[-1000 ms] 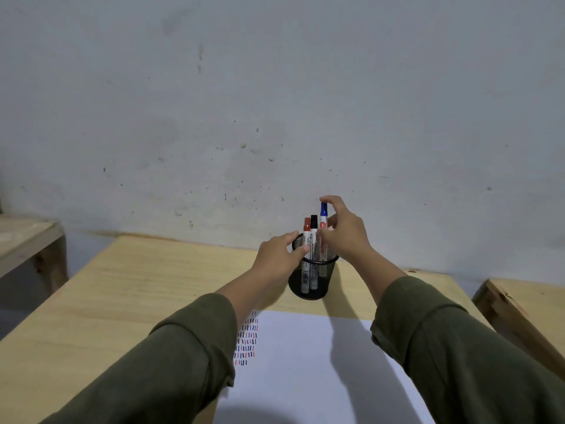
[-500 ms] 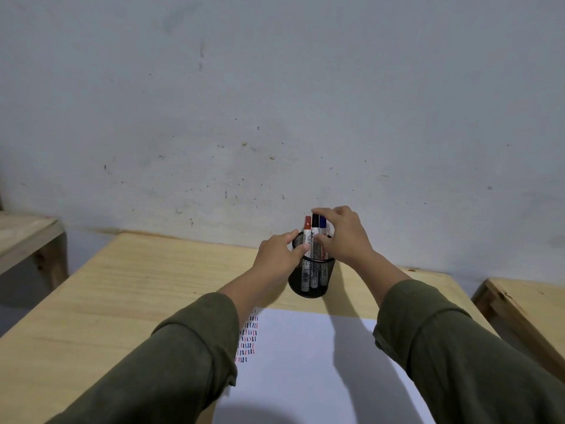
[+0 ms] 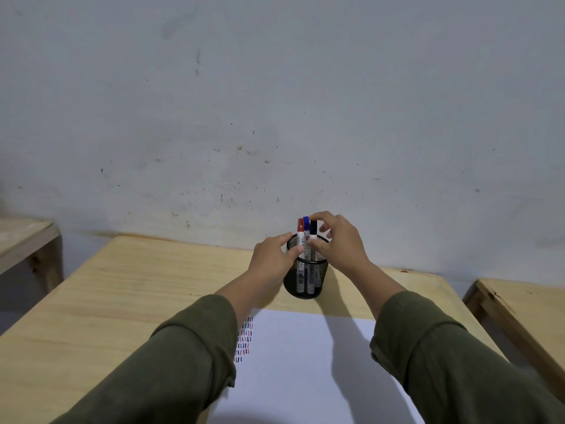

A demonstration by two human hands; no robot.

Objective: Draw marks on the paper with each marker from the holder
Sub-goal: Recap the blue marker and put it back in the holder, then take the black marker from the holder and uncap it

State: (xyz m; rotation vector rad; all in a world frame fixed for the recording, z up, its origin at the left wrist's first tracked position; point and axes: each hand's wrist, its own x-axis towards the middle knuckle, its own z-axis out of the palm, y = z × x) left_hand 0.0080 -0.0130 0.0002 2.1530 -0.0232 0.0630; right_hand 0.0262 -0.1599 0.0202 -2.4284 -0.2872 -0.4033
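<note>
A black mesh holder (image 3: 305, 280) stands on the wooden table (image 3: 122, 295), just beyond a white paper (image 3: 299, 362). Three markers stand in it: a red-capped marker (image 3: 300, 232), a blue-capped marker (image 3: 306, 223) and a black-capped marker (image 3: 313, 232). My left hand (image 3: 272, 258) grips the holder's left rim. My right hand (image 3: 339, 243) pinches the black-capped marker between thumb and forefinger, near its cap. Rows of short red, blue and black marks (image 3: 244, 339) fill the paper's left edge, partly hidden by my left sleeve.
A grey, stained wall (image 3: 275, 102) rises right behind the table. Another wooden table edge (image 3: 27, 237) shows at the left and a third (image 3: 519, 304) at the right. My right arm casts a shadow over the paper.
The blue-capped marker went down into the holder and my right hand let go of it. That hand has shifted to the black-capped marker and now pinches it. My left hand stayed on the holder.
</note>
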